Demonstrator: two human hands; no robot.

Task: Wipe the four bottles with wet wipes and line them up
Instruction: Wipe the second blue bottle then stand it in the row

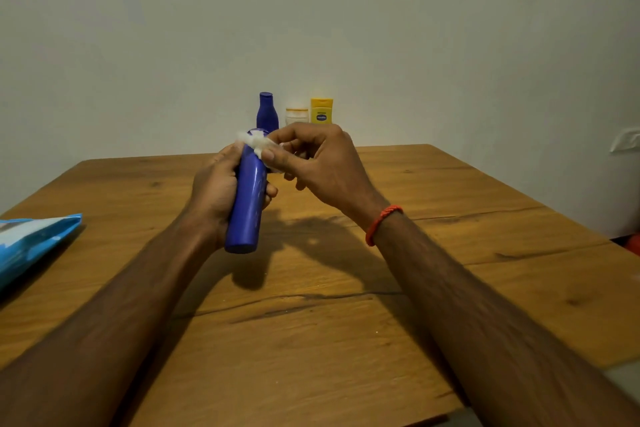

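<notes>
Bottle (247, 196) tilted above the counter (450, 253), gripped by the left hand (216, 191) to steady it; right hand (325, 163) pinches a wipe (256, 142) over its cap. Three bottles (298, 113) wait at twelve o'clock.

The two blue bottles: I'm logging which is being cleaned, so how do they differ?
The tall blue bottle is held off the table in the left hand, tilted; the small blue bottle stands upright at the back by the wall. The tall one is a straight tube; the small one narrows to a neck. A wipe touches only the tall one's top. Both are blue.
</notes>
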